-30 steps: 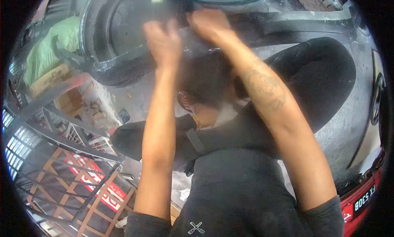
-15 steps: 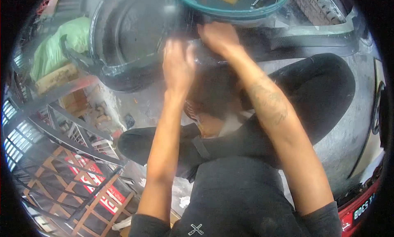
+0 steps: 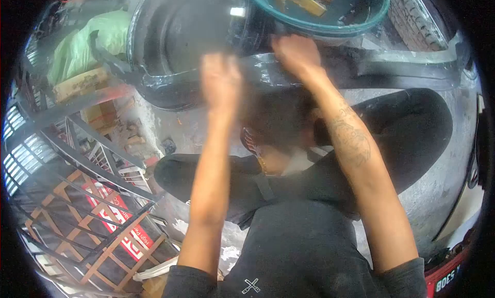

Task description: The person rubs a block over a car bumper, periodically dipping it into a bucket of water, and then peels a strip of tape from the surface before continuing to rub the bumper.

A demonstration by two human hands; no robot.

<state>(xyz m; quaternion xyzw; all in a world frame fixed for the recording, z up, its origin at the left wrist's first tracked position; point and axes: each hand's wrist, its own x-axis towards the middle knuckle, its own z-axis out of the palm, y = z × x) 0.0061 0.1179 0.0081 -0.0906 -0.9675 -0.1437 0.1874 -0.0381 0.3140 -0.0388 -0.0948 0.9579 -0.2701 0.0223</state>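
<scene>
Grip is lost to blur on the left hand, poised at 11 o'clock over a glossy dark panel, counting from the foot of a person seated on a grey floor. At half past 12, the right hand is at the panel's far edge, its fingers apparently curled; whether either hand pinches anything cannot be told from here. The long panel sweeps from 10 o'clock round to 2, crossing before a dark round tub at 11 and a teal basin at 1, a yellow block inside it. Good handling here likely means one hand bracing the panel against rocking while the other works with light, even pressure. The long end at 2 o'clock, out of reach of both hands, could swing if pushed unevenly.
</scene>
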